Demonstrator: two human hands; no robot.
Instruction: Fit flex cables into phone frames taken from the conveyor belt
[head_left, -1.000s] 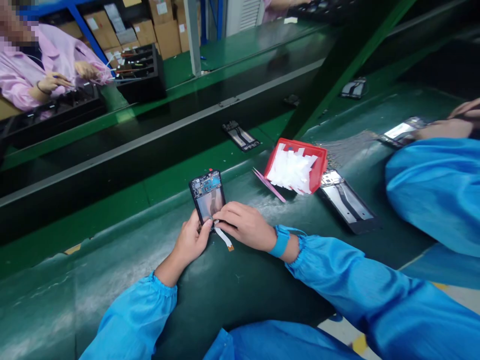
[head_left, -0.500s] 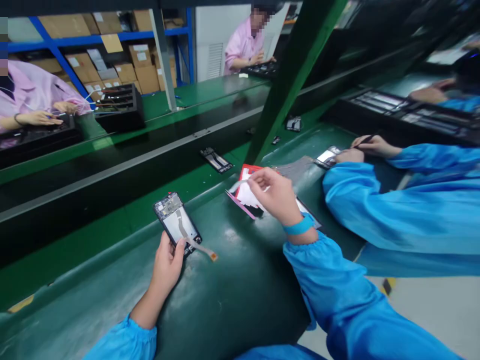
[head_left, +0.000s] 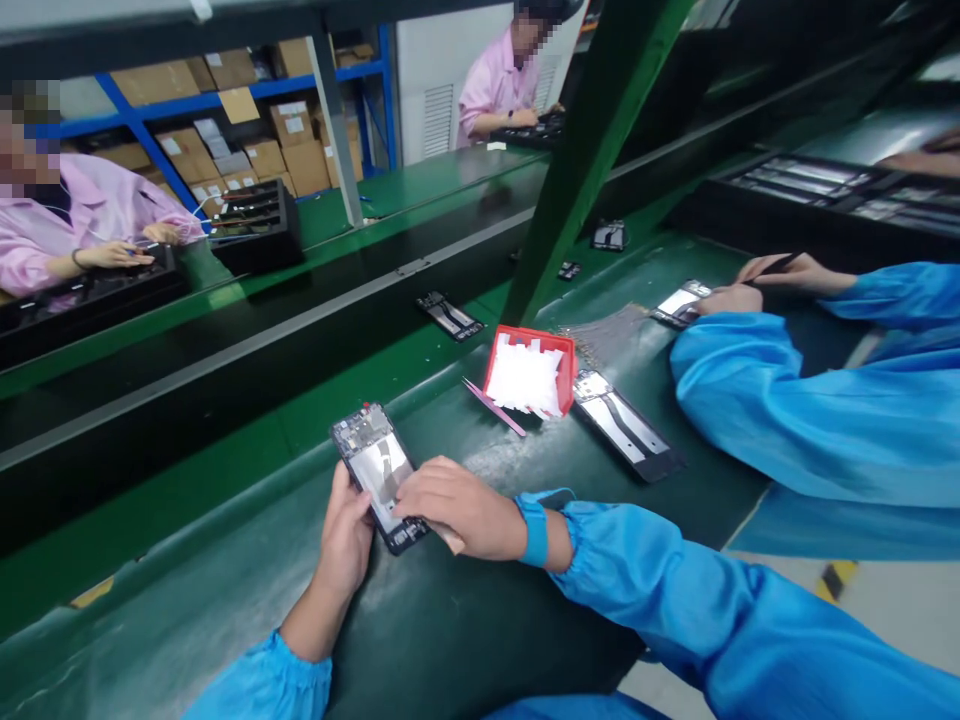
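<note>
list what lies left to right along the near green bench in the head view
open black phone frame held in the left hand, red plastic tray of white strips, black phone frame lying flat, co-worker's blue sleeve

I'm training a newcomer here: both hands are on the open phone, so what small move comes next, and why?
Probably a short fingertip press by the right hand down the phone frame. The left hand grips its left edge, and the right fingers lie across its lower half; the red tray of white strips stands apart.

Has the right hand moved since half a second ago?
Yes: the right hand moved away from the red tray, back onto the phone frame held by the left hand.
</note>
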